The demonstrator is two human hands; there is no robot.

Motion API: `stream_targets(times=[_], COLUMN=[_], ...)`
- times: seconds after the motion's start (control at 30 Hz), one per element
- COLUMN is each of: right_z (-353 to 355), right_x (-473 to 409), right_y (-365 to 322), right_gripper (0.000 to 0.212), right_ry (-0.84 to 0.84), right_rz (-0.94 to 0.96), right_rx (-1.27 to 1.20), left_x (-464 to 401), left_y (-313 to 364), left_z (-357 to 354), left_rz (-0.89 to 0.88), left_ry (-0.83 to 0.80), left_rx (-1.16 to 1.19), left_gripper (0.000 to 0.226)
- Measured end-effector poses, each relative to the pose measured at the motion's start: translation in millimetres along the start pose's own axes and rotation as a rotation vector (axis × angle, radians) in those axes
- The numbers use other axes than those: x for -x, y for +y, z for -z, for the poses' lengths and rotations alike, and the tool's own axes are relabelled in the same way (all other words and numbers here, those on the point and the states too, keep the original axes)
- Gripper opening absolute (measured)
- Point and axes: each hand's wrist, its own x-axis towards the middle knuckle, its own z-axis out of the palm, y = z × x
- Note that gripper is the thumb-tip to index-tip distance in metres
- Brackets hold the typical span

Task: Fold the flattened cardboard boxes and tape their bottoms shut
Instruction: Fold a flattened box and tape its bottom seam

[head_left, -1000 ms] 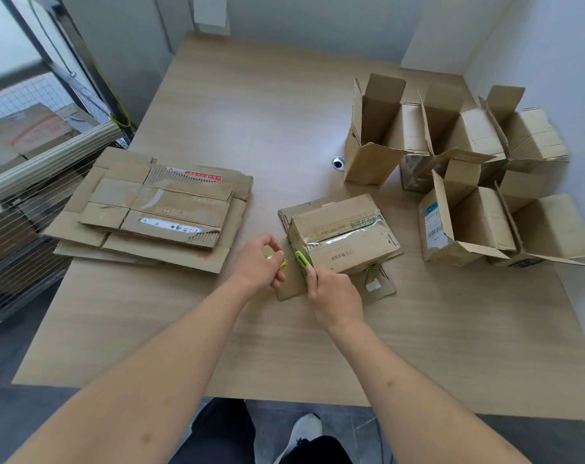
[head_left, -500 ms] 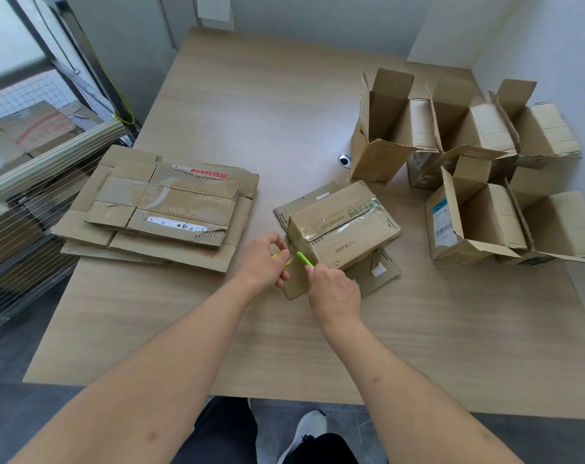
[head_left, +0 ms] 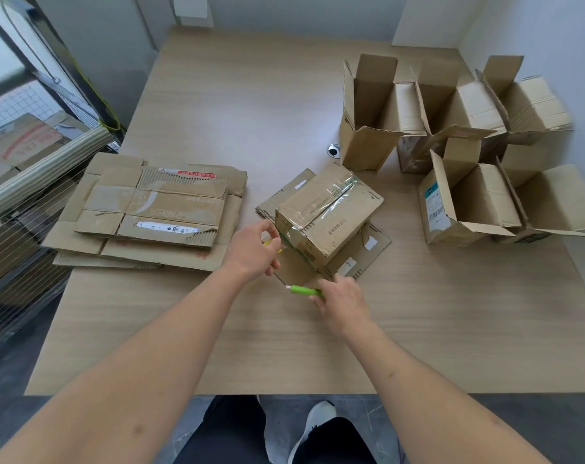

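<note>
Box [head_left: 327,212] at frame centre, taped bottom up. Right hand [head_left: 343,301] grips green cutter [head_left: 304,290], clear of tape. Left hand [head_left: 254,251] pinches yellow item [head_left: 267,243], likely tape end.

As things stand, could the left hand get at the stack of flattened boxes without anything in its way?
Probably yes. The stack of flattened boxes lies just to the left of the left hand, with only bare table between them. But that hand pinches something yellow, perhaps a tape end, which it may need to drop first.

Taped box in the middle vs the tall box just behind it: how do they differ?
The taped box sits bottom-up, flaps closed under clear tape; the tall box stands upright with top flaps open. The taped box rests on flat cardboard, the tall box directly on the table. Both are plain brown cardboard.
</note>
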Motion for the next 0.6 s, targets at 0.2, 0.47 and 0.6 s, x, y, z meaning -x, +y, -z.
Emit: stream_targets(times=[0.2,0.47,0.6], right_z=[-28.8,-22.4,-0.8], right_x=[1.9,8.3,1.9], right_y=[17.5,26.6,18.3], right_gripper=[0.022,0.019,0.021], right_ry=[-0.004,-0.011,0.315], right_rz=[0.154,0.233,0.193], right_rx=[-0.006,0.1,-0.18], left_x=[1.7,3.2,3.1], left_y=[-6.0,-1.6,2.8], left_z=[-8.4,-13.4,-13.8], left_rz=[0.026,0.049,0.053], left_ry=[-0.012,-0.01,-0.015], left_rx=[0.004,0.022,0.006], left_gripper=[0.006,0.007,0.007])
